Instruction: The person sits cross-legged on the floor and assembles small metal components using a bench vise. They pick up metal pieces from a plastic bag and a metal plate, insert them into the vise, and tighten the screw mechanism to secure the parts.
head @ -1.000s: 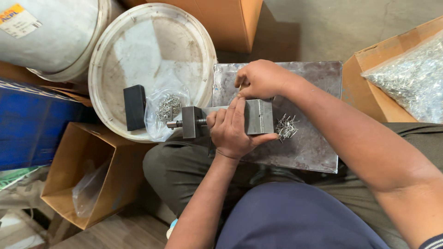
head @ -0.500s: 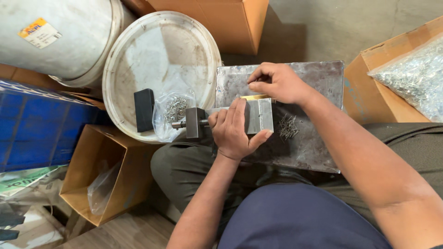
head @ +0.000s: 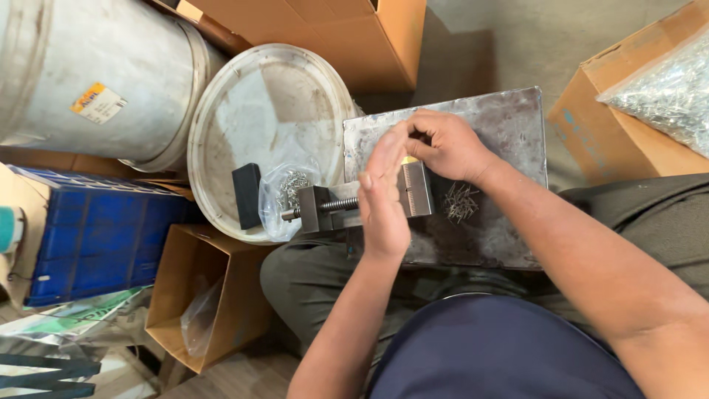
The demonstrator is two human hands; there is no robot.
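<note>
From the head view, your left hand [head: 384, 203] lay flat-fingered over the small steel vise [head: 362, 203], its grip loose and open, pressing the block rather than clasping it. Your right hand [head: 443, 144] was pinched closed at the far edge of the vise; what it pinched I could not tell, though a small brass-coloured piece [head: 408, 159] showed just beside its fingertips. The vise sat on the left part of the grey metal plate [head: 509, 125] across your lap, its screw end [head: 295, 214] overhanging the plate's left edge toward the white bucket lid [head: 244, 103].

What could have gone wrong, as I judged it: the vise was only pressed down, not fixed, so a sideways push could have slid it off that left edge. The plate rested on your thighs, so a shift of a knee could have tipped it and spilled the loose pile of small pins [head: 461, 201] lying just right of the vise. Your two hands were touching close over the vise, so a pinch was possible.

For room, you had bare plate to the right and on the far side. To the left it was crowded: a clear bag of small metal parts [head: 284, 196] and a black block [head: 246, 196] sat on the lid, near the screw end. A cardboard box of bagged parts [head: 665, 96] stood at far right, well apart.
</note>
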